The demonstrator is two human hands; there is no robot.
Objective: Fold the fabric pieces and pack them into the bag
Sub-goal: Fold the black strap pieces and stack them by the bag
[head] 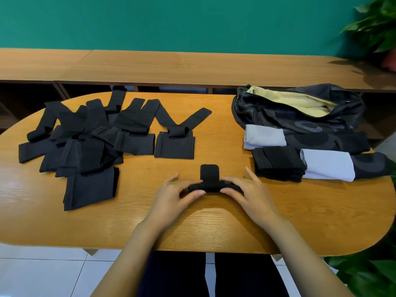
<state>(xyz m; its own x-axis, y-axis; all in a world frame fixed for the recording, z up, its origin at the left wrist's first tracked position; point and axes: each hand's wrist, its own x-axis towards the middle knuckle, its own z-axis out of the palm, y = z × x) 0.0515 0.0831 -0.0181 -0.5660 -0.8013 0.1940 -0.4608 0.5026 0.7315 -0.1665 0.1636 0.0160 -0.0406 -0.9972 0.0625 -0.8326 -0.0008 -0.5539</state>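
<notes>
We see both hands at the near middle of the table (pixel 310 215), gripping one black piece (pixel 209 171) between them. The left hand (pixel 173 195) curls over its left end, thumb pinching from the near side. The right hand (pixel 246 195) pinches the right end, index finger lifted straight. The unfolded pile (pixel 85 138) lies left, the bag (pixel 300 116) far right, a folded stack (pixel 278 166) beside it.

Bright, even light; soft glare on the oval orange-brown wooden table (pixel 300 211), faint shadows. Edges bow, and the leafy green corner plant (pixel 377 24) is blurred.
</notes>
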